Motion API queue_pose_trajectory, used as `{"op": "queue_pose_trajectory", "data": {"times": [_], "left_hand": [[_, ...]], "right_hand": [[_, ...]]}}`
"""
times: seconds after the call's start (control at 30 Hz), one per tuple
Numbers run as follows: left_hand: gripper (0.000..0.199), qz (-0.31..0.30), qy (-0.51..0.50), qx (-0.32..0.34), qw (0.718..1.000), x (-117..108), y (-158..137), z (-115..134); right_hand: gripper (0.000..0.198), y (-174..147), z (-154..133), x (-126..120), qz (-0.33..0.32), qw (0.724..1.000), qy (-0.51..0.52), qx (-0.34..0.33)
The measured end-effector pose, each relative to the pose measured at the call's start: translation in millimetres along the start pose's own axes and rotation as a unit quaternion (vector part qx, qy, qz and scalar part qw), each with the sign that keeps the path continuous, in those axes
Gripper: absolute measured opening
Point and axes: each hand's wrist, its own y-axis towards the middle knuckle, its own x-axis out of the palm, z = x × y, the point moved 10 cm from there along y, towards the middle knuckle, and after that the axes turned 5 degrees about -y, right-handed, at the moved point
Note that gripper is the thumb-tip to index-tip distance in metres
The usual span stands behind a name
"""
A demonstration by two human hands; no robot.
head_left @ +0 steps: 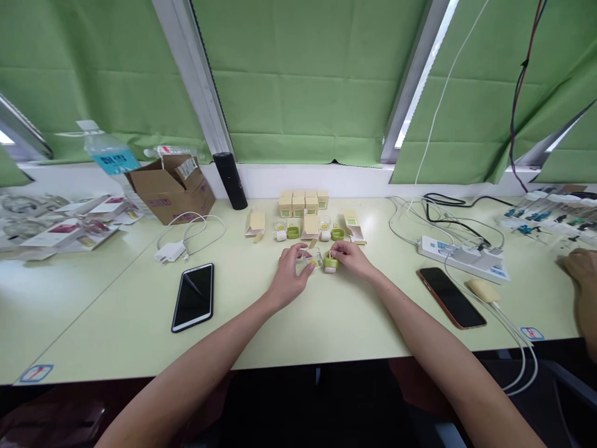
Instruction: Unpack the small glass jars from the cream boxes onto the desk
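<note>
The person's left hand [290,278] is pinching a clear plastic case [317,256] between thumb and fingers, while the right hand [353,257] is pinching a green piece [331,262] by its upper edge, a white part showing below it. The two things are sitting just beside each other at mid-table, low over the tabletop [329,323]. Right behind the fingers, opened cartons [255,223] and small green and white parts are forming a loose row, and closed cream boxes [298,205] are standing behind them, leaving little room on the far side. Nearer the body, tabletop is stretching between the forearms down to the front edge [321,363], which both arms are crossing. To the left, a white phone [193,297] is lying well apart from the elbow; to the right, an orange-cased phone [451,298] and a power strip [461,257] with trailing cables are bounding the space. Another person's hand [583,266] is resting at the far right.
</note>
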Motion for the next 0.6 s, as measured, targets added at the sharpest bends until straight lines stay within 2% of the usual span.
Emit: {"op": "queue_pose_trajectory", "data": {"times": [0.17,0.27,0.37,0.5,0.6], "left_hand": [[0.042,-0.01,-0.035,-0.015,0.999,4,0,-2],[0.042,-0.002,-0.046,-0.029,0.999,3,1,-3],[0.04,0.004,-0.053,-0.03,0.998,1,1,0],[0.038,0.019,-0.061,-0.023,0.998,-2,2,3],[0.041,0.026,-0.069,-0.001,0.997,-3,2,5]], "right_hand": [[0.021,2,0,-3,0.017,0.999,-0.032,0.005],[0.022,-2,-8,-12,0.051,0.998,-0.038,-0.001],[0.028,-17,-39,-29,0.103,0.99,-0.051,-0.083],[0.048,-44,-96,-23,0.077,0.964,-0.071,-0.246],[0.05,-49,-108,-11,0.055,0.961,-0.077,-0.259]]}}
